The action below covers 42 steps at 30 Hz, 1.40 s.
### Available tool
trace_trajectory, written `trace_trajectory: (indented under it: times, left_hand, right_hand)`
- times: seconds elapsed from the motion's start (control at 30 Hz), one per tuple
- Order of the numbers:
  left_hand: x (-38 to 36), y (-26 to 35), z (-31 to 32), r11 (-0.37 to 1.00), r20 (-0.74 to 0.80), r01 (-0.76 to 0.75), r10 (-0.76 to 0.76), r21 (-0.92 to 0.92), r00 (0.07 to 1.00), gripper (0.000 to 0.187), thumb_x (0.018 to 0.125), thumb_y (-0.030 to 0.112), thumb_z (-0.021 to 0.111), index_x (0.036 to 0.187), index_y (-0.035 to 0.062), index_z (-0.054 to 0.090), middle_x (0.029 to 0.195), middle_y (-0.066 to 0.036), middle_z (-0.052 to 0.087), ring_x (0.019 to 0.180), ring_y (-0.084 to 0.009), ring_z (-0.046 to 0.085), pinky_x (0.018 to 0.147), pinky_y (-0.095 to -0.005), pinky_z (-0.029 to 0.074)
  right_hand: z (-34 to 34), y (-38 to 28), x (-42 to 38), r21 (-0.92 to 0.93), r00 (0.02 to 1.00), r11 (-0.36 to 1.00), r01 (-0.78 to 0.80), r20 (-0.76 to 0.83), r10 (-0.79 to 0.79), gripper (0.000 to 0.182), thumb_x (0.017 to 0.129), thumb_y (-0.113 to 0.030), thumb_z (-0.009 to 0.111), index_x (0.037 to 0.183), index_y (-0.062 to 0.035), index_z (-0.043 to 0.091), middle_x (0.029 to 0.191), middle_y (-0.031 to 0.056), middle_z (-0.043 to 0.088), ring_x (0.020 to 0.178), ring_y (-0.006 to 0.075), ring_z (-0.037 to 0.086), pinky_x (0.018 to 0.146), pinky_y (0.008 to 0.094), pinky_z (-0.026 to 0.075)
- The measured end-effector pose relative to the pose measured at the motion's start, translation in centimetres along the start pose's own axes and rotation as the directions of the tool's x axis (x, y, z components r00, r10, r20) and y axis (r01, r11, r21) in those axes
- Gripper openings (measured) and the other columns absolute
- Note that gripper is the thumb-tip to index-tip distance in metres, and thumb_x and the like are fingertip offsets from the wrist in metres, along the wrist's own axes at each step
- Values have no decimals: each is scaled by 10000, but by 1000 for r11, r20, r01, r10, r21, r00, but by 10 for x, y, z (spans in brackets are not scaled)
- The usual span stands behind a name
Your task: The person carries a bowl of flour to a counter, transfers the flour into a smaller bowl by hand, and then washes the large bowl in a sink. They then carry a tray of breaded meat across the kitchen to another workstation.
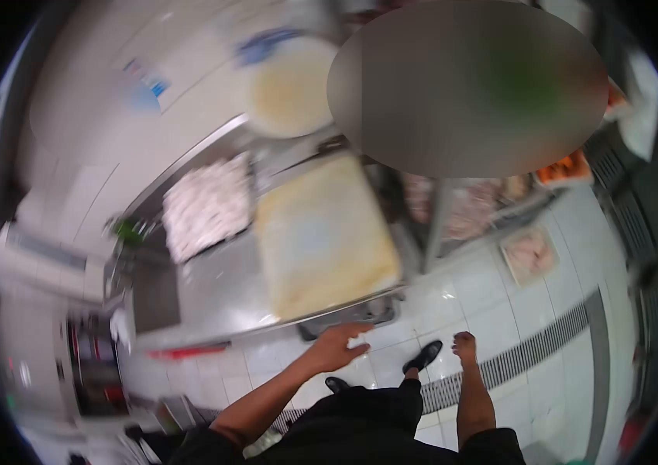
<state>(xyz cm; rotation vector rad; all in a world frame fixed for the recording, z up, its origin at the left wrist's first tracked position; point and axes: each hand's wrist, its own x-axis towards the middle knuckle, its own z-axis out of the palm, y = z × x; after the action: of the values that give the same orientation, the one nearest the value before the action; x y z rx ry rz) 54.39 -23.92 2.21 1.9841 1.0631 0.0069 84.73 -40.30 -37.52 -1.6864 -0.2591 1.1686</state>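
Note:
My left hand [336,346] is held out in front of me, near the front edge of a steel counter. Its fingers are apart and nothing is in them. Low over the tiled floor, my right hand [464,347] hangs at my side, fingers loosely bent, with no object visible in it. Closest to my left hand is a large yellowish cutting board [329,240] lying on the steel counter [220,287]. Left of the board, a tray heaped with pale pinkish-white pieces [209,205] rests on the counter; blur hides what they are.
A sink basin [156,298] is at the counter's left end. Behind the board stands a round whitish tub [290,89]. To the right are a rack of pinkish meat [468,209], a white floor box [529,254], an orange-filled crate [565,170] and a floor drain grate [530,353].

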Motion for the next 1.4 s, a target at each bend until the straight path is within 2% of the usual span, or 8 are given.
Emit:
trace_trajectory:
  times: [0.2,0.37,0.47,0.7,0.83,0.9,1.13,1.4]
  left_hand:
    - [-186,-130,-27,995,13,99,-99,-1,995,517,846,354,593,1304,136,492,1223,-166,556,1090,-331,557,918,-381,450]
    - [-295,-211,-63,852,-154,288,-387,-436,909,484,863,321,588,1285,99,506,1148,-133,607,971,-250,619,851,-334,480]
    - [-326,-252,-77,811,-293,164,-380,-561,877,376,881,200,586,1216,33,547,975,-71,637,876,-170,614,806,-282,483]
    - [-334,-302,-133,745,-315,82,-376,-662,872,358,897,197,573,1207,18,558,1003,-70,628,923,-145,582,805,-280,481]
    - [-332,-332,-161,578,-255,99,-500,-810,828,355,904,218,566,1223,61,556,1043,-66,623,923,-150,580,769,-295,488]
    - [-335,-344,-178,528,-217,143,-562,-837,798,366,898,221,572,1221,51,549,1052,-67,620,910,-153,584,763,-296,497]
    - [-340,-368,-224,413,-252,74,-678,-908,690,362,880,213,583,1189,25,560,973,-58,619,863,-153,595,712,-289,505]
    - [-270,-435,-276,448,-291,-5,-573,-894,766,376,908,233,556,1240,71,483,998,-79,626,801,-175,623,650,-315,539]
  right_hand:
    - [95,-60,-101,-117,988,993,1,156,17,191,898,-279,549,916,-89,556,688,39,541,506,112,515,401,227,423]
    - [176,-30,-169,-423,925,904,-60,317,210,170,796,-178,598,944,-96,595,715,61,597,569,181,601,465,310,488]
    - [223,-47,-224,-518,929,855,-29,302,214,164,795,-190,610,901,-65,608,707,59,601,574,174,609,467,302,488]
    - [319,-121,-289,-476,851,862,173,513,113,180,836,-176,585,841,-3,637,714,59,621,629,139,589,562,270,489]
    - [417,-193,-293,-338,777,796,502,581,-244,183,865,-152,561,791,6,617,660,27,578,582,93,524,528,248,428]
    - [467,-230,-289,-373,815,805,461,538,-217,182,863,-149,561,786,7,612,647,15,562,568,85,502,529,240,414]
    - [580,-272,-264,-330,574,520,788,699,-426,201,842,-208,629,918,-23,650,803,93,653,692,168,590,644,294,475]
    - [562,-220,-312,-506,649,426,750,687,-326,232,821,-309,605,838,-79,630,849,122,620,795,315,607,701,405,480]
